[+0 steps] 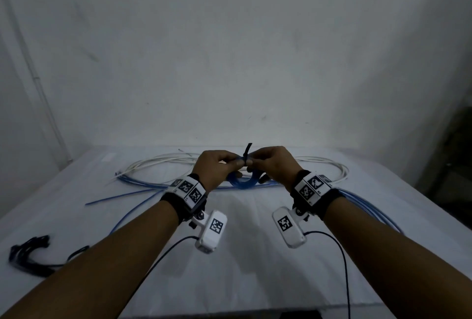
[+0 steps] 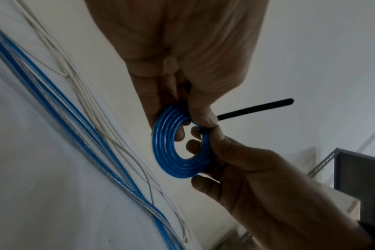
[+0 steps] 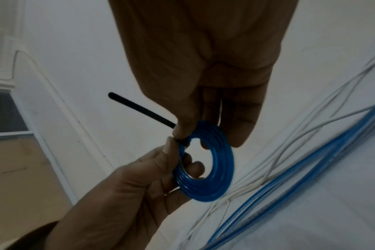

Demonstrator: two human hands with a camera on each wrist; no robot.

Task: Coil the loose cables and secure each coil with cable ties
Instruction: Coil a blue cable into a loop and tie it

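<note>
Both hands met over the bench (image 1: 255,254) centre, lifted off it. Left hand (image 1: 217,169) pinched the blue coil (image 2: 178,148) at its rim; right hand (image 1: 270,165) pinched the same spot, where a black cable tie (image 2: 255,109) wrapped the coil, tail sticking up toward 12 o'clock. Loose blue cables (image 1: 370,206) ran out toward 3 and 9 o'clock, white cables (image 1: 158,162) lay behind at 12. Spare black ties (image 1: 28,252) sat at 8 o'clock.

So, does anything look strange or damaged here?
Nothing looks damaged. The long black tail of the cable tie sticks out from the blue coil, untrimmed, where both hands pinch it.
</note>
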